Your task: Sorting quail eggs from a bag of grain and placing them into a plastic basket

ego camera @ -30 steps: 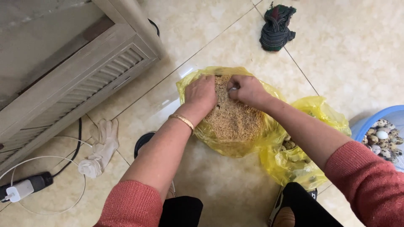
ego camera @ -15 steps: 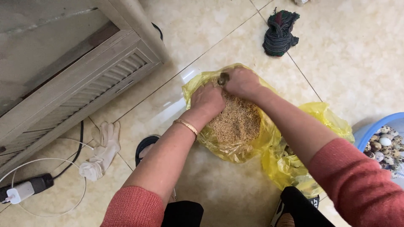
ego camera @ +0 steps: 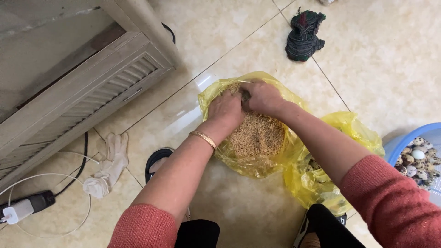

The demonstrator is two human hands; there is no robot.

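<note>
Both the left hand [ego camera: 228, 111] and right hand [ego camera: 262, 97] dig into husks [ego camera: 257, 135] in the yellow bag [ego camera: 280, 158], fingertips buried, so their grip cannot be told.

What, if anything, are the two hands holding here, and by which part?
Both the left hand and right hand are dug into the husks in the yellow bag; whether they grip anything cannot be told.

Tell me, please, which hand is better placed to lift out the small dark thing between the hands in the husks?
Probably the right hand: its fingers already touch the dark thing; the left hand rests lower.
</note>
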